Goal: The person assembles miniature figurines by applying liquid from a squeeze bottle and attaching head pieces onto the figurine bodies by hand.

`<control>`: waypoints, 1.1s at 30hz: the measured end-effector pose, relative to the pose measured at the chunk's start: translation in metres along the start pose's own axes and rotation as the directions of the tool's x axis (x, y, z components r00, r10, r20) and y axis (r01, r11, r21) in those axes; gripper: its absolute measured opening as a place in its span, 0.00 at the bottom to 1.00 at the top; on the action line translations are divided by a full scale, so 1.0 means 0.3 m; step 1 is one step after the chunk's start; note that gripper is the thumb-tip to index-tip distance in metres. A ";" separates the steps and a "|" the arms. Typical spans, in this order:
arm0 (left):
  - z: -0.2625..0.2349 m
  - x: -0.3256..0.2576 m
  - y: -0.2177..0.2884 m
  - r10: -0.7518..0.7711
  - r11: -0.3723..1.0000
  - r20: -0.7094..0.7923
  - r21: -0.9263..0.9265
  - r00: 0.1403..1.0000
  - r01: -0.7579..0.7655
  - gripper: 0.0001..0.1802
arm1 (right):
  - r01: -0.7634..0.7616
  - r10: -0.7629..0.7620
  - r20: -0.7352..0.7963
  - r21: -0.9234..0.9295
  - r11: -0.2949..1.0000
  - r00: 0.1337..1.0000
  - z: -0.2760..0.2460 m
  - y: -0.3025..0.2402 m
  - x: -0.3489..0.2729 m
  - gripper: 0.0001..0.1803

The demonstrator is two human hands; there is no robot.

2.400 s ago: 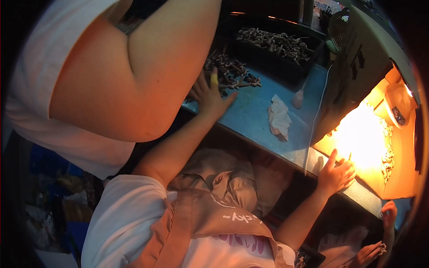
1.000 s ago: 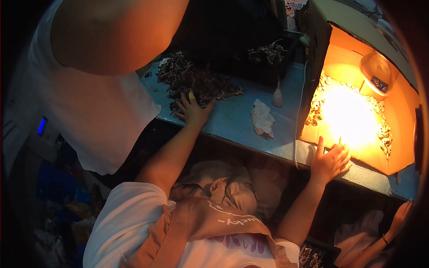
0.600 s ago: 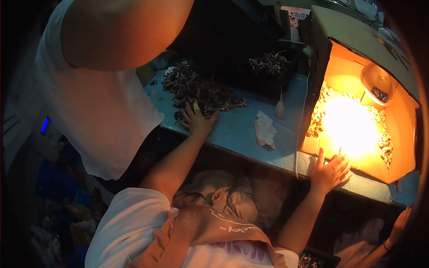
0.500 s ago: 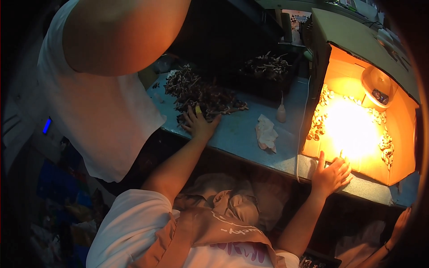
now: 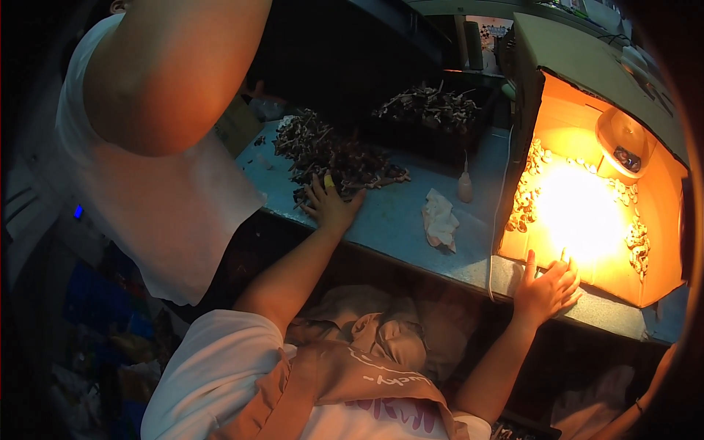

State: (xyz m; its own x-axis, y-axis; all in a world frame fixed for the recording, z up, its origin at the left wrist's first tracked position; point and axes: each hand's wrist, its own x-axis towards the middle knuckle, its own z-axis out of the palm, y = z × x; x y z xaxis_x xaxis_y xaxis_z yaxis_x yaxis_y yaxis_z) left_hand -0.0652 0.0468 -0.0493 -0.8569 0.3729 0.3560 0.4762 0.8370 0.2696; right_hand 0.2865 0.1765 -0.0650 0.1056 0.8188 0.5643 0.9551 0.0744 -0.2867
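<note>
My left hand lies flat on the grey-blue bench, fingers spread, touching the near edge of a heap of dark twig-like pieces. One finger carries a small yellow cover. My right hand rests with fingers apart on the front lip of an open cardboard box. The box is lit inside by a bright lamp, and pale small pieces line its floor. Neither hand holds anything.
A crumpled white tissue and a small pale bottle lie between my hands. A black tray with more dark pieces stands behind. A white cable runs down beside the box. A person in a white shirt stands close on my left.
Both hands stay at the same spots, the left at the heap and the right at the box front. The view has shifted slightly, and the other person's raised arm stays overhead.
</note>
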 end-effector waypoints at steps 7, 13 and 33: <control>-0.006 -0.006 -0.003 -0.007 1.000 0.001 0.002 1.000 0.007 0.54 | 0.009 -0.009 -0.012 0.000 1.000 1.000 0.004 0.003 -0.004 0.35; -0.012 -0.004 0.002 -0.021 1.000 0.025 0.001 0.999 0.021 0.55 | -0.016 0.016 0.016 0.018 1.000 1.000 0.013 0.013 -0.009 0.34; 0.009 0.000 0.004 0.010 1.000 0.000 -0.001 1.000 -0.010 0.53 | 0.007 -0.008 -0.031 -0.014 1.000 1.000 0.016 0.010 -0.010 0.31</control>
State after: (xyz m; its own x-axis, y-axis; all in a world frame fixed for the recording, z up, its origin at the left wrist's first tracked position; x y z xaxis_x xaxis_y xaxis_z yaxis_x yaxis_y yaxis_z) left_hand -0.0652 0.0488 -0.0515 -0.8523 0.3810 0.3583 0.4846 0.8330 0.2671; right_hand 0.2878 0.1770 -0.0712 0.1065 0.8003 0.5900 0.9597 0.0725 -0.2716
